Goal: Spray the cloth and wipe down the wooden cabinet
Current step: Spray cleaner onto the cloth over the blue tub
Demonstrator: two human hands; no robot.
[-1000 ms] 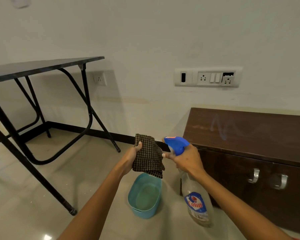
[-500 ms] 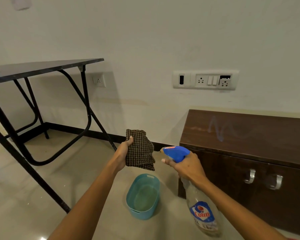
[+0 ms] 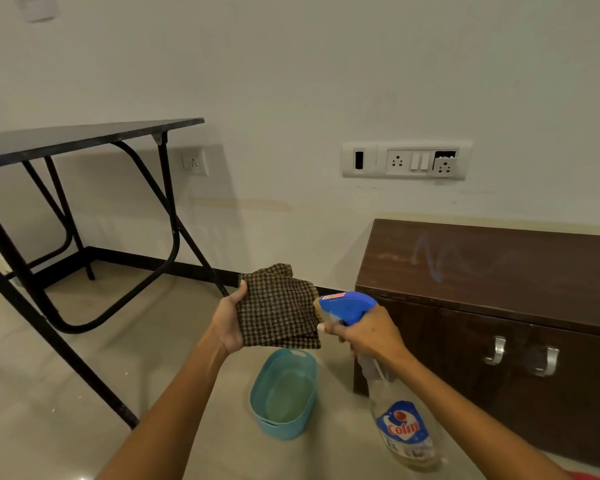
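My left hand (image 3: 230, 320) holds up a folded brown checked cloth (image 3: 281, 306) at mid-frame. My right hand (image 3: 368, 332) grips a clear spray bottle (image 3: 400, 424) with a blue trigger head (image 3: 345, 304); its nozzle points left at the cloth, almost touching its right edge. A finger rests on the trigger. The dark wooden cabinet (image 3: 492, 265) stands low against the wall on the right, with a pale smear on its top and two metal handles (image 3: 520, 355) on its doors.
A teal plastic tub (image 3: 257, 400) holding some liquid sits on the tiled floor below the cloth. A black folding table (image 3: 84, 136) with metal legs stands at left. A switch and socket panel (image 3: 406, 161) is on the white wall.
The cloth has turned flatter toward the nozzle and come closer to the bottle. Both hands shifted slightly right and down in view; the camera has tilted a little.
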